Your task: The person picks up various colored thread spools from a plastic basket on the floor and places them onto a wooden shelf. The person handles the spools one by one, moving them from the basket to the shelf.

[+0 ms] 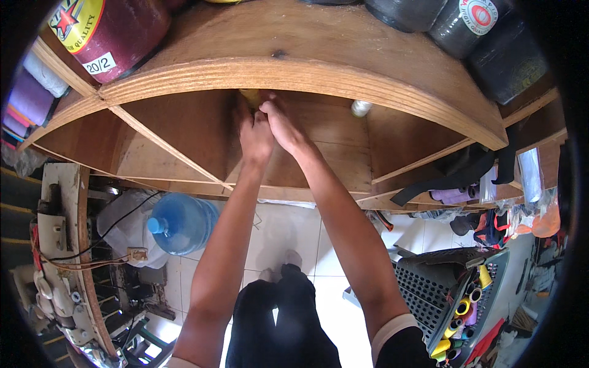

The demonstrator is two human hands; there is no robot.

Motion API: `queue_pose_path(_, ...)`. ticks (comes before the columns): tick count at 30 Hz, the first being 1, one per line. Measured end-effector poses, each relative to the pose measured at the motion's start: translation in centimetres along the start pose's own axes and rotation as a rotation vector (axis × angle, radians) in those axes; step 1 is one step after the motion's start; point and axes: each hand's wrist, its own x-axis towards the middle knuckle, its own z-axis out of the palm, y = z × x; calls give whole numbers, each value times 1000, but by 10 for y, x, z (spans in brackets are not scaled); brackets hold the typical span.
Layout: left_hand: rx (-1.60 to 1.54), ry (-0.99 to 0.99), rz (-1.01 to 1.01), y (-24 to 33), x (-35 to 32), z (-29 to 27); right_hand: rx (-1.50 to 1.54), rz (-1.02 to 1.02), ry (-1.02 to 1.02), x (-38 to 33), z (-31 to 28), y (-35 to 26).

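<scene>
Both hands reach into an open compartment of a wooden shelf (307, 72) and are close together, almost touching. My left hand (254, 134) has its fingers bent around the lower end of a yellow thing (250, 95), perhaps a thread cone, mostly hidden by the shelf board above. My right hand (280, 124) is closed just beside it, fingers curled toward the same spot; what lies in them does not show. A small white thread spool (361, 108) stands to the right in that compartment, apart from both hands.
Large thread cones, one maroon (126, 40) and a black one (463, 21), stand on the board above. Below left is a blue water bottle (184, 224) near a sewing machine (55, 282). A grey crate (429, 288) with colourful thread cones stands at lower right.
</scene>
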Motion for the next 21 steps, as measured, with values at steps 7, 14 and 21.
queue_pose_path(7,-48,-92,-106,24,-3,3,165,74,-62,11,-6,-1)
queue_pose_path(14,88,-81,-40,19,-2,-2,295,150,-83,27,8,26)
queue_pose_path(21,-4,-33,-17,23,-4,0,204,137,-55,28,5,29)
